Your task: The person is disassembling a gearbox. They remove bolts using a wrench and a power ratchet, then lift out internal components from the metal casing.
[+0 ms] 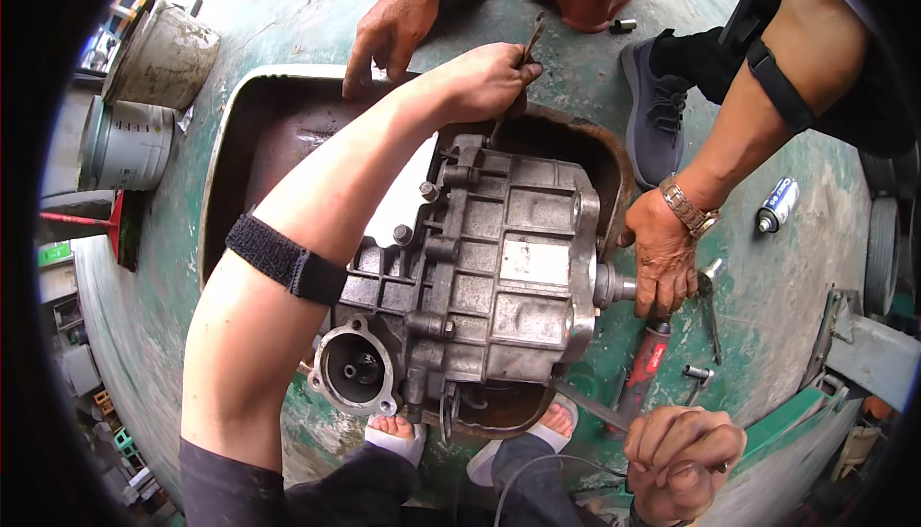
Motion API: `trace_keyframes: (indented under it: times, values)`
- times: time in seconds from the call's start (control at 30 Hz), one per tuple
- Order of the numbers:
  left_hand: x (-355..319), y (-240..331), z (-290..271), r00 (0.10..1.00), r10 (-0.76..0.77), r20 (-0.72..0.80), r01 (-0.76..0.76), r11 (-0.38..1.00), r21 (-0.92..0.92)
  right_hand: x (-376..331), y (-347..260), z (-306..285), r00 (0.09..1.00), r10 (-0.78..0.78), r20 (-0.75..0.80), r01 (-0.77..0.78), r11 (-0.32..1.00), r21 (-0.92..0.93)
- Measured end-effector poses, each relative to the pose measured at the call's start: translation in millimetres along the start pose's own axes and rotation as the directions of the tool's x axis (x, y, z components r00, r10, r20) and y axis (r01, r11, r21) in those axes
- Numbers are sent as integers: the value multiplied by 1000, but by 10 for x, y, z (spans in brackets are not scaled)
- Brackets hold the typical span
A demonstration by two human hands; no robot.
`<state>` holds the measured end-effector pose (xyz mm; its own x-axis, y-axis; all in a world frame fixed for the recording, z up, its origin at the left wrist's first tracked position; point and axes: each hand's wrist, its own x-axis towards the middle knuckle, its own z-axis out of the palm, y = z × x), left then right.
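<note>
Bright, even daylight fills the scene, washing out the green floor (288, 0) at the top edge. Shadows are soft. Fisheye bending darkens the rim (corners black), where detail seems slightly blurred.

Gearbox casing (499, 268) sits in metal tray (269, 105) on floor (787, 278); buckets (144, 95) left (stacked sideways), spray can (777, 205) right.

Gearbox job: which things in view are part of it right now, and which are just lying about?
In use:
- gearbox sitting in the metal tray
- wrench gripped in the left hand
- co-worker's hand at the gearbox's shaft end

Lying about:
- spray can
- two buckets
- red-handled tool
- socket

The right hand is a closed fist away from the gearbox.
</note>
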<state>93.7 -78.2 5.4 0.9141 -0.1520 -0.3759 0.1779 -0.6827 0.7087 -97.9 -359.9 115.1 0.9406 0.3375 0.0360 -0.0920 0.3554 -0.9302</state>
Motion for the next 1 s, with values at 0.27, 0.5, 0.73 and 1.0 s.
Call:
trace_keyframes:
  times: [0.27, 0.5, 0.73, 1.0]
  values:
    - [212, -189, -33, 994, -103, -44, 102, 994, -31, 26, 26, -72, 997, 49, -59, -48, 999, 6]
    - [127, -433, -54, 993, -44, -107, 25, 985, -172, 117, 40, -159, 995, 69, -74, -61, 993, 102]
    - [-49, -520, 81, 989, -21, -145, -32, 935, -354, 757, -527, -164, 987, -47, -152, 89, 954, 286]
    - [-100, -485, 119, 990, 139, -29, -142, 979, -149, 1264, -556, 398, 960, -273, 67, 280, 945, -168]
